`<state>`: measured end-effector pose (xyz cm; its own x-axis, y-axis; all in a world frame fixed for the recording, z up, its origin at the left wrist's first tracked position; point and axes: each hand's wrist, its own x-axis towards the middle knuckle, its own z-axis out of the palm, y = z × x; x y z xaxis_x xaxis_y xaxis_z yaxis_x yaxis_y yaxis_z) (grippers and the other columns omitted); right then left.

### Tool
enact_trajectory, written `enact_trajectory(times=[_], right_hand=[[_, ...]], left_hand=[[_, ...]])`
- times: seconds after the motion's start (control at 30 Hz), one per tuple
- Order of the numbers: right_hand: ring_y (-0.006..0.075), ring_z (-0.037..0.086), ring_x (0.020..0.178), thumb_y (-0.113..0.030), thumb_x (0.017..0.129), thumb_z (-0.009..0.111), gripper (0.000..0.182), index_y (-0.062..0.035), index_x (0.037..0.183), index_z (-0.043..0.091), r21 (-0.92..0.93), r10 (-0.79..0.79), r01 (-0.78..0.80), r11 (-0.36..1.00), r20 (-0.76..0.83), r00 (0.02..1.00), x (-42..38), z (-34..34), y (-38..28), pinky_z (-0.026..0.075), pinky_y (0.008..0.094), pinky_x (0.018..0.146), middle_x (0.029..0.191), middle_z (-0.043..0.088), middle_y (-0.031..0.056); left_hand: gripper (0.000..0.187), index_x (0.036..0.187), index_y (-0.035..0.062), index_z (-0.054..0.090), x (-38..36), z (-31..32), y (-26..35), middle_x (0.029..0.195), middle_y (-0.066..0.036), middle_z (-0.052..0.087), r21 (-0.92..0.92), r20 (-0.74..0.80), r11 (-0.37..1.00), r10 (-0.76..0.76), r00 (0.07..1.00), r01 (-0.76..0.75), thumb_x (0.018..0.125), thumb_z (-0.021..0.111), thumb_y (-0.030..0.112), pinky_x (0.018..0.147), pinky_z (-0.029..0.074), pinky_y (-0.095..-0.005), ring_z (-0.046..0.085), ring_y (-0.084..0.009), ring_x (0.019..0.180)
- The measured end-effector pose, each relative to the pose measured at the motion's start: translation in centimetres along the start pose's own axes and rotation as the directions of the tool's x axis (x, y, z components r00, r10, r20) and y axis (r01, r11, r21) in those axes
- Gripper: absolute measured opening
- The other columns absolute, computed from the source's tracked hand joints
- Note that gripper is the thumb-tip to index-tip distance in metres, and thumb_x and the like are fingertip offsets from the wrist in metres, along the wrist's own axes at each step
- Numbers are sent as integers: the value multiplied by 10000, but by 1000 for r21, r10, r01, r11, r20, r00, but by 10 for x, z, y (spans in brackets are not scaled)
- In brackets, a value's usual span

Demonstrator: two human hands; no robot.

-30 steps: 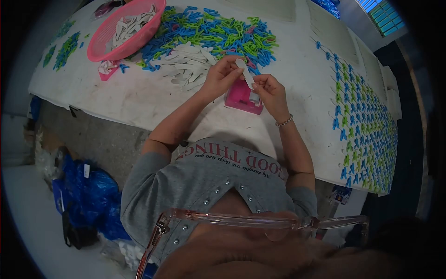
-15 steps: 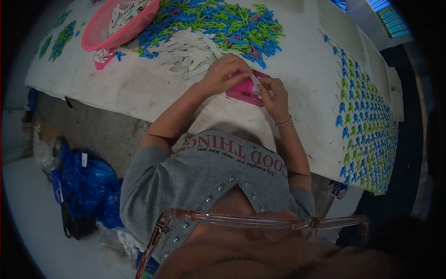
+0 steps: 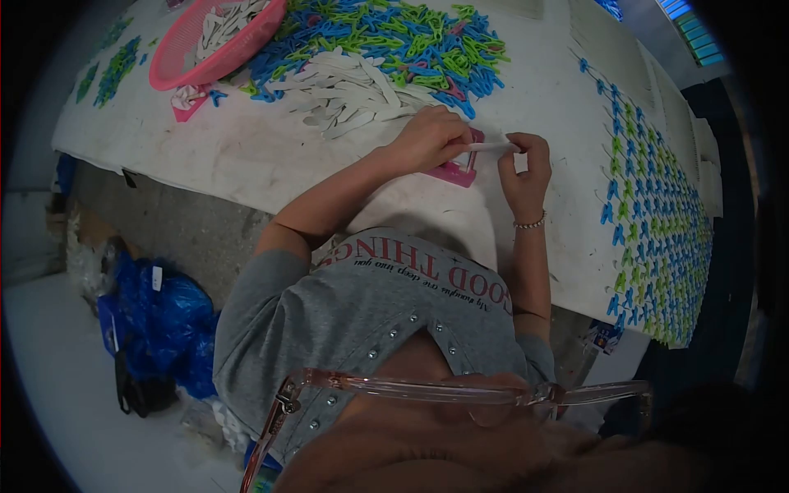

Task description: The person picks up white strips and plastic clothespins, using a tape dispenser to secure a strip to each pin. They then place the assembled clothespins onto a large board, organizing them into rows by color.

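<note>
A narrow white strip [image 3: 491,147] is stretched between my two hands. My left hand [image 3: 434,138] pinches its left end above the pink tool [image 3: 453,172], partly covering that tool. At the strip's right end, my right hand [image 3: 527,164] has thumb and fingers closed on it. A loose heap of white strips [image 3: 341,92] lies just beyond my left hand. Blue and green clothespins [image 3: 394,41], with a few pink ones, are piled behind the heap.
A pink basket [image 3: 233,56] holding white strips stands at the back left, beside a small pink piece [image 3: 187,109] with white material. Rows of joined blue and green clips [image 3: 657,222] cover the table's right side. Blue plastic bags [image 3: 160,316] lie below left.
My hands have moved apart, with the right one going right, and the white strip now spans the gap between them. The whole view has shifted slightly.
</note>
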<state>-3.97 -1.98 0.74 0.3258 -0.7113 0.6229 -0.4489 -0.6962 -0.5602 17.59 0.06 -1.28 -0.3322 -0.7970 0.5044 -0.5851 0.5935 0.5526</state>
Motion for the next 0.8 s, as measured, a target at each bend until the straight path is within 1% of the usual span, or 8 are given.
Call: enact_trajectory(times=[0.07, 0.2, 0.33, 0.43, 0.53, 0.6, 0.77, 0.8], right_hand=[[242, 603, 959, -9, 786, 642, 277, -29, 1060, 605, 80, 77, -79, 994, 26, 997, 4, 5, -5, 478, 346, 849, 1011, 618, 107], [271, 458, 1262, -269, 959, 508, 521, -1, 1378, 355, 680, 209, -101, 726, -79, 975, 21, 28, -29, 326, 374, 1084, 1352, 465, 187], [317, 314, 1373, -545, 1000, 260, 736, 24, 1465, 214, 875, 324, -195, 443, 46, 945, 53, 70, -109, 191, 422, 1164, 1468, 320, 230], [306, 315, 1370, -485, 1005, 307, 703, 42, 1460, 204, 878, 96, -67, 475, 24, 995, 44, 99, -141, 204, 408, 1148, 1476, 306, 228], [296, 316, 1368, -425, 1011, 354, 677, 60, 1455, 193, 883, -163, 78, 463, -2, 987, 39, 126, -169, 217, 394, 1132, 1483, 292, 226], [289, 317, 1366, -385, 1015, 385, 663, 72, 1452, 186, 883, -326, 169, 438, -19, 945, 30, 143, -188, 226, 385, 1122, 1488, 283, 225], [349, 398, 1332, -438, 977, 464, 720, 71, 1432, 236, 904, -337, -13, 427, 172, 926, -19, 160, -193, 331, 424, 1095, 1452, 315, 291], [349, 408, 1324, -468, 972, 454, 726, 76, 1418, 274, 797, -592, -122, 591, 532, 606, -24, 164, -181, 323, 443, 1095, 1451, 319, 288]], left_hand=[[81, 795, 106, 636, 3, 2, 0, 767, -52, 606, 20, 5, 999, -25, 1000, 25, 781, 694, 161, 755, 424, -388, 564, -273, 806], [86, 831, 72, 627, 21, -35, 8, 786, -12, 618, -569, -468, 822, -352, 811, 28, 847, 692, 125, 704, 426, -267, 556, -114, 735], [85, 834, 70, 626, 31, -43, -65, 788, -9, 617, -578, -436, 812, -396, 808, 86, 848, 691, 122, 705, 426, -265, 556, -111, 738], [83, 836, 69, 624, 51, -46, -128, 790, -7, 615, -576, -445, 812, -406, 798, 92, 850, 689, 120, 706, 426, -262, 555, -108, 740], [82, 838, 68, 623, -78, -87, 45, 792, -4, 614, -562, -478, 822, -411, 776, 89, 851, 688, 117, 707, 425, -259, 554, -105, 742], [81, 840, 67, 622, -99, -100, 59, 793, -2, 614, -561, -498, 823, -419, 759, 88, 852, 687, 115, 708, 425, -257, 553, -102, 744], [80, 844, 64, 620, -127, -130, 68, 797, 2, 612, -568, -532, 822, -415, 738, 53, 855, 684, 110, 710, 425, -252, 551, -97, 748], [79, 844, 64, 620, -136, -142, 68, 797, 3, 611, -569, -539, 821, -415, 733, 46, 855, 683, 109, 711, 425, -251, 551, -96, 748]])
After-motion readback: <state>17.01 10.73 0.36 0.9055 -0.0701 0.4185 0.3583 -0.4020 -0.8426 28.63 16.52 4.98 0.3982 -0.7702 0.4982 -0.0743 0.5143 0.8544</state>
